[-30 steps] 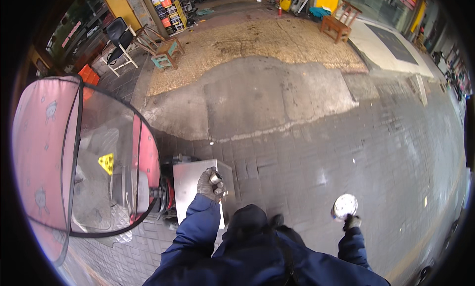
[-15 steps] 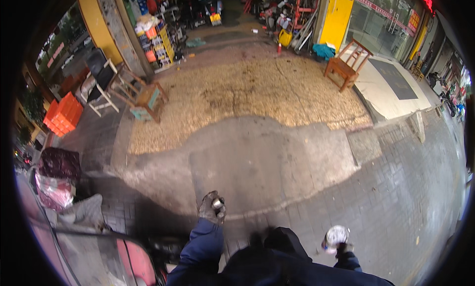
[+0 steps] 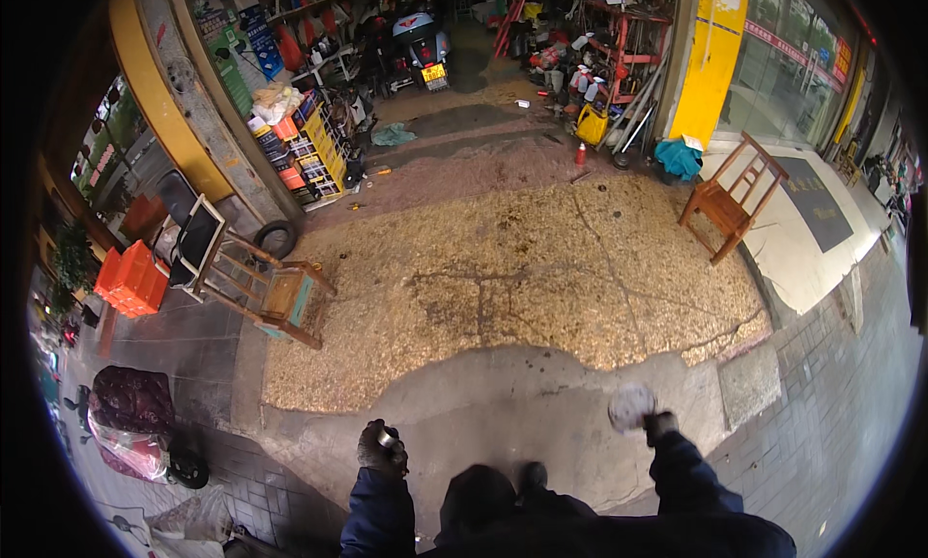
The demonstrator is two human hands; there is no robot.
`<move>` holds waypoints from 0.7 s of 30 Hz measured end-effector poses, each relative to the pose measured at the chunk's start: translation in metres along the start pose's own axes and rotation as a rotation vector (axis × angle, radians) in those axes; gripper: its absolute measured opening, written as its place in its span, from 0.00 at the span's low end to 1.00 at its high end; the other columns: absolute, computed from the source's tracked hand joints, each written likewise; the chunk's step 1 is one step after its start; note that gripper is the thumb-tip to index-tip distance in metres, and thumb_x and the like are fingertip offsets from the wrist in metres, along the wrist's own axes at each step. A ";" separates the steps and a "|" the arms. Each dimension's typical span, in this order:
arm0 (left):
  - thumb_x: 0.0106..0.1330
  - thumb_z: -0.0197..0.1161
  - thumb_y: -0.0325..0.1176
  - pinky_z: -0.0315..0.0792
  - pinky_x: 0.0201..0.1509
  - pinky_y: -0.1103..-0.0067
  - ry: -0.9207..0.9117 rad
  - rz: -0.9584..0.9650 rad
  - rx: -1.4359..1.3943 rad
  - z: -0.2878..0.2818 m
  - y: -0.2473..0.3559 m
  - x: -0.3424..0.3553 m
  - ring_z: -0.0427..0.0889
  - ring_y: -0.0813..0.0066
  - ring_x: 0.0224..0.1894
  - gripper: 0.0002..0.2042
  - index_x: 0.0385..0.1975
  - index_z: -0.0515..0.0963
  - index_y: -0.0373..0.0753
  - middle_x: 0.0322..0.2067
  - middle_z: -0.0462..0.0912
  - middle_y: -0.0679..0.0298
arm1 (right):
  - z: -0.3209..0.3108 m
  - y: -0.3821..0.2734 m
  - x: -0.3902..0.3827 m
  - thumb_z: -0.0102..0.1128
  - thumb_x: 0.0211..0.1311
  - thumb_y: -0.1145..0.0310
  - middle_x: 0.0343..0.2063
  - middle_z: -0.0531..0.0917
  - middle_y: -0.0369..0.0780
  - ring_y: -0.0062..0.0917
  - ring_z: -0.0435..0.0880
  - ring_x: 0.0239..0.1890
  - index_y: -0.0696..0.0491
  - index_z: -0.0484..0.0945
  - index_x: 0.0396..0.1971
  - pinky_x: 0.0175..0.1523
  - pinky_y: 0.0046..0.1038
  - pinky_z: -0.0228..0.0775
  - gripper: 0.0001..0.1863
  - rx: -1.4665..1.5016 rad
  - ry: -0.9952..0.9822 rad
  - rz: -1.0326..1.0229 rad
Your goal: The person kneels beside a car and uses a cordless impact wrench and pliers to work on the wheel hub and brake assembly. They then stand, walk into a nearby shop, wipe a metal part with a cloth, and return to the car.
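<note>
My gloved left hand (image 3: 383, 446) is low centre, closed round a small silvery metal cylinder (image 3: 388, 440). My gloved right hand (image 3: 660, 426) is right of centre, closed on a round white-silver object (image 3: 630, 406), blurred, perhaps a tin or disc. Both hands are out ahead of me, above a grey concrete ramp (image 3: 527, 406) that meets worn tan speckled paving (image 3: 522, 229).
Two wooden chairs (image 3: 290, 297) (image 3: 725, 210) flank a workshop entrance, with a black chair, orange crates (image 3: 130, 280) and a tyre (image 3: 275, 239) on the left. Inside are a parked scooter (image 3: 421, 46), stacked boxes, tools and red shelving (image 3: 628, 56). A covered scooter (image 3: 130, 418) stands lower left.
The view has advanced toward the entrance, so the pink-canopied vehicle has mostly left the frame and the doorway looks nearer. Both hands still carry their objects; my right hand sits higher in the picture.
</note>
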State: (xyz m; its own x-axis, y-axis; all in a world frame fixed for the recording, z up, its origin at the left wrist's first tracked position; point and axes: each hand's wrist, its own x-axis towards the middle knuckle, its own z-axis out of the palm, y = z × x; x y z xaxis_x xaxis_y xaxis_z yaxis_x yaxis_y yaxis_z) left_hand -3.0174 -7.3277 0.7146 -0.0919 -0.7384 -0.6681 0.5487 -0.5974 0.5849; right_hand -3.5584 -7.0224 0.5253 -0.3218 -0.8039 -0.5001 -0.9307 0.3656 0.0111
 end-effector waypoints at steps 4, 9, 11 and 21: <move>0.59 0.59 0.43 0.58 0.04 0.79 -0.005 0.033 -0.020 0.077 0.038 0.094 0.65 0.73 0.06 0.08 0.23 0.70 0.51 0.13 0.72 0.68 | -0.185 -0.012 0.137 0.63 0.49 0.61 0.13 0.76 0.39 0.31 0.77 0.13 0.51 0.77 0.22 0.16 0.35 0.66 0.09 1.606 0.060 0.540; 0.60 0.58 0.41 0.57 0.05 0.81 -0.048 -0.103 -0.037 0.185 0.092 0.222 0.64 0.76 0.07 0.05 0.27 0.72 0.51 0.13 0.68 0.71 | -0.277 -0.024 0.220 0.57 0.58 0.60 0.08 0.70 0.38 0.28 0.68 0.07 0.54 0.73 0.18 0.11 0.33 0.58 0.14 1.100 0.300 0.256; 0.60 0.58 0.41 0.57 0.06 0.81 -0.076 0.026 0.100 0.247 0.121 0.259 0.63 0.76 0.07 0.05 0.26 0.72 0.51 0.12 0.66 0.71 | -0.288 -0.023 0.244 0.57 0.59 0.58 0.09 0.70 0.40 0.30 0.68 0.07 0.55 0.72 0.16 0.11 0.34 0.59 0.18 1.383 0.198 0.560; 0.61 0.58 0.43 0.51 0.07 0.79 -0.095 -0.110 0.178 0.519 0.236 0.428 0.59 0.77 0.06 0.16 0.14 0.63 0.51 0.08 0.58 0.73 | -0.289 0.005 0.347 0.58 0.57 0.59 0.10 0.70 0.42 0.33 0.69 0.07 0.58 0.70 0.20 0.10 0.36 0.61 0.17 1.538 0.187 1.188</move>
State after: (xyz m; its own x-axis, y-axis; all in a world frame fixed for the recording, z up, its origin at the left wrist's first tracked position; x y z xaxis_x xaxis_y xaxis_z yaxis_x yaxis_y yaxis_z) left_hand -3.3585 -7.9470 0.8055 -0.2259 -0.6866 -0.6910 0.3761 -0.7158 0.5883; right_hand -3.7250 -7.4356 0.6022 -0.6773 0.1257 -0.7249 0.6242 0.6196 -0.4759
